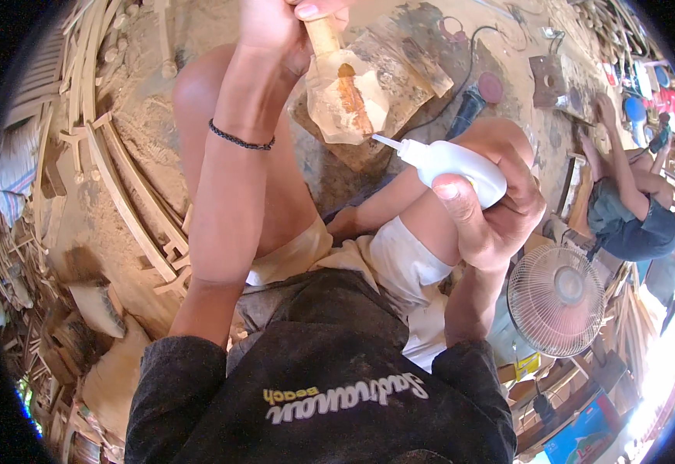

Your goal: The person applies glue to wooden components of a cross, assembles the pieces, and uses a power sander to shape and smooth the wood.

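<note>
Here we are, bottle brought up to the wood, and we look to be at the filling or gluing step. Our left hand (287, 23) is closed around the stubby handle (322, 37) of a pale wooden piece (323, 100), which we hold out in front of us, past the knees, above a rough block (418, 69) on the floor. Down its face runs a brown streak (351, 100), darkest at the handle end; whether it is a crack, a filler or a stain, we can't tell.

Over on the other side, our right hand (500, 220) is wrapped around a white squeeze bottle (455, 168), thumb on the near side, fingers curled round the far side. The nozzle (388, 142) points left and away from us, its tip right by the wood's lower edge, near the end of the streak. Touching or just short of it? From this angle we can't say.

The next move, we reckon, calls for a steady left grip, the tip set right at the streak, and a light, even squeeze; press too hard and it could run over the edge.

As for the pose, our left forearm stretches almost straight ahead, a dark bracelet (240, 139) at the wrist. Our right elbow is tucked closer to the body, its hand just over the right knee.
</note>
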{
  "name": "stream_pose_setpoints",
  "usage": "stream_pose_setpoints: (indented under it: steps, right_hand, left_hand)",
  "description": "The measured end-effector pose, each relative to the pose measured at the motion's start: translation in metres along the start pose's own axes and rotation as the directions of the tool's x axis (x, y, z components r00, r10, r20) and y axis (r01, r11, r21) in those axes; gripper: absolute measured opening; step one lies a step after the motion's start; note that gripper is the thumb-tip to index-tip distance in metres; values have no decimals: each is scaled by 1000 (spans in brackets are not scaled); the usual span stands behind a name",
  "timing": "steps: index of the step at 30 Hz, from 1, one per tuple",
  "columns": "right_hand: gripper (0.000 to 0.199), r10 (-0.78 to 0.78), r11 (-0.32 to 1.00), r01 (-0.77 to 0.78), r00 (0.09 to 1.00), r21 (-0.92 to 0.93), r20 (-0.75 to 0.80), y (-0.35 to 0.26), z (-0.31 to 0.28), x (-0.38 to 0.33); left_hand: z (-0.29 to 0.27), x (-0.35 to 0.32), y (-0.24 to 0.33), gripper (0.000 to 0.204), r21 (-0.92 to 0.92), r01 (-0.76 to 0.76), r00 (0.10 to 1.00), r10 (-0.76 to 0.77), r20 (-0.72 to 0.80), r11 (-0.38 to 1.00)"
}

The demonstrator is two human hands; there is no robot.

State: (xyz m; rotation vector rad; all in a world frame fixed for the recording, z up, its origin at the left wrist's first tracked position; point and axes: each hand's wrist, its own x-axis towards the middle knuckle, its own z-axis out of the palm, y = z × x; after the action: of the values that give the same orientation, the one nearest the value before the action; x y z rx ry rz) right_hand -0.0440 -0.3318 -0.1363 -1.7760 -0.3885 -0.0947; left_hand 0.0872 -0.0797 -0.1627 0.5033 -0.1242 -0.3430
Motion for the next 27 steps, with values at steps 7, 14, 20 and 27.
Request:
stream_pose_setpoints:
  steps: [7, 14, 20, 27]
  right_hand:
    - [24, 24, 999, -25, 999, 21, 37, 9, -5, -2]
    - [24, 28, 990, -27, 1000, 140, -4, 14, -4, -3]
    - [25, 216, 853, -140, 972, 502, -96, 31, -1, -11]
    - [23, 373, 912, -281, 873, 300, -314, 75, -14, -19]
  left_hand:
    - [-2, 7, -2, 31, -204, 69, 996, -57, 62, 977]
    - [-6, 3, 1, 27, -418, 129, 991, -102, 86, 899]
    - [-2, 3, 2, 31, -721, 161, 986, -136, 93, 674]
    - [-19, 7, 8, 36, -781, 160, 984, -159, 78, 604]
